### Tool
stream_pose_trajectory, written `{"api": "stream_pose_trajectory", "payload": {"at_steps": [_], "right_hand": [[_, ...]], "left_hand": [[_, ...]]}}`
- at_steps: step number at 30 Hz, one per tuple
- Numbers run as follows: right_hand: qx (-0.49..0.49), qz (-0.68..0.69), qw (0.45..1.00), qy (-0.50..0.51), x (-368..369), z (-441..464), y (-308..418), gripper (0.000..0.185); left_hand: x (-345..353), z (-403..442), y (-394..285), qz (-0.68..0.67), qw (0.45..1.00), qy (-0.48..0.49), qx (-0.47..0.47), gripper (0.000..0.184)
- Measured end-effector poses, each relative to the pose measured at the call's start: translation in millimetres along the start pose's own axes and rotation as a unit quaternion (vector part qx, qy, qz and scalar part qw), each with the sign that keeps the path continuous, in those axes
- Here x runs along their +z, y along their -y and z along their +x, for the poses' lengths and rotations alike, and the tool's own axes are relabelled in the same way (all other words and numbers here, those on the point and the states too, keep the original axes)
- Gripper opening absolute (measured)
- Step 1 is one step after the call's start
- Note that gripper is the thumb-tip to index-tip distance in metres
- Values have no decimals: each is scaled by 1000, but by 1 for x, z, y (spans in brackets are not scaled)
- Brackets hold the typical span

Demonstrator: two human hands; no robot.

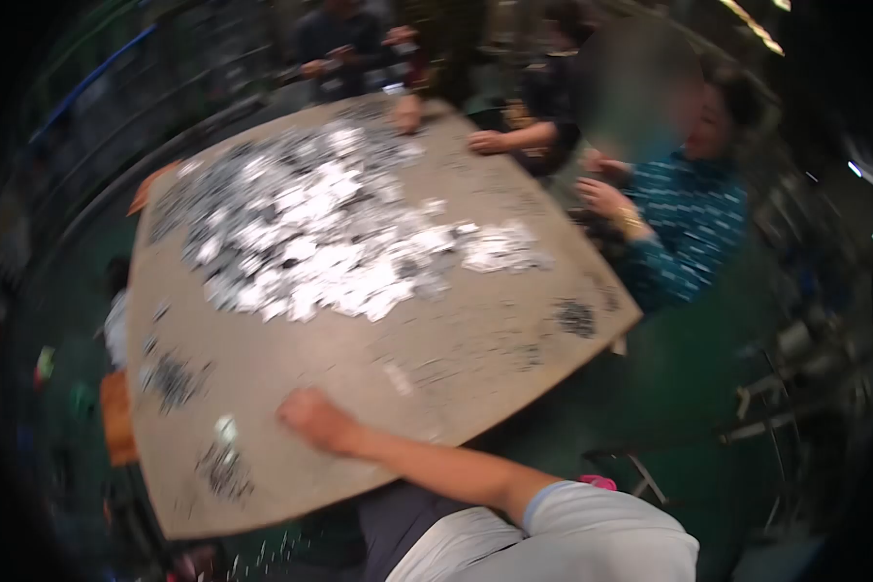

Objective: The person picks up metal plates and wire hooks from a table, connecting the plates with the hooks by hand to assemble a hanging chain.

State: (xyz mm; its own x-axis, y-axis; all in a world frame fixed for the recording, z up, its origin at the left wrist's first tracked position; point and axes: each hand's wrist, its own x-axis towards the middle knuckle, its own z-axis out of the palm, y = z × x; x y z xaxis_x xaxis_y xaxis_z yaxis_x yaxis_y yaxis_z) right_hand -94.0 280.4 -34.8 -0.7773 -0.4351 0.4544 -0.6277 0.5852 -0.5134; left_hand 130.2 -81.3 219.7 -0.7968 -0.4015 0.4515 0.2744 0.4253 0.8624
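Observation:
My right hand (317,421) is over the near part of a large brown table (291,359), its bare forearm reaching in from the lower right. The fingers are smeared by motion, and whether they hold anything cannot be made out. Beyond the hand spreads a big heap of shiny silvery pieces (330,233). A small pale strip (396,378) lies to the right of the hand. Left of it are a small light piece (226,428) and a cluster of thin dark pieces (223,470). My left hand is out of view.
Another dark cluster (172,380) lies near the left edge, and one (576,318) near the right corner. A person in a teal patterned top (689,233) is at the right side. Other people's hands (490,143) are at the far edge. An orange-brown seat (118,419) stands left.

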Motion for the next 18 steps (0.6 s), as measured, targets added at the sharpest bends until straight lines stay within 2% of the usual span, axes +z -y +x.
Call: {"api": "stream_pose_trajectory", "payload": {"at_steps": [1,2,4,5,6,9,18], "right_hand": [[-21,-6,998,-58,10,-7,-6,21],[-3,56,998,-36,6,-7,-7,20],[41,103,993,-30,-11,-2,4,16],[67,119,990,-36,-19,2,12,13],[50,108,991,-55,-28,2,6,10],[55,83,994,-42,-34,12,23,9],[46,88,994,-41,-34,18,22,9]], "left_hand": [[-21,4,30,0,999,-2,-36,39],[-48,-12,37,6,997,-22,-72,45],[20,-20,-33,58,998,-14,29,30],[40,-27,-45,27,998,-55,23,28],[63,-21,-60,-64,997,-38,-7,25],[53,-21,-53,-126,992,-19,6,22],[47,-25,-48,-117,993,-17,-15,20]]}}
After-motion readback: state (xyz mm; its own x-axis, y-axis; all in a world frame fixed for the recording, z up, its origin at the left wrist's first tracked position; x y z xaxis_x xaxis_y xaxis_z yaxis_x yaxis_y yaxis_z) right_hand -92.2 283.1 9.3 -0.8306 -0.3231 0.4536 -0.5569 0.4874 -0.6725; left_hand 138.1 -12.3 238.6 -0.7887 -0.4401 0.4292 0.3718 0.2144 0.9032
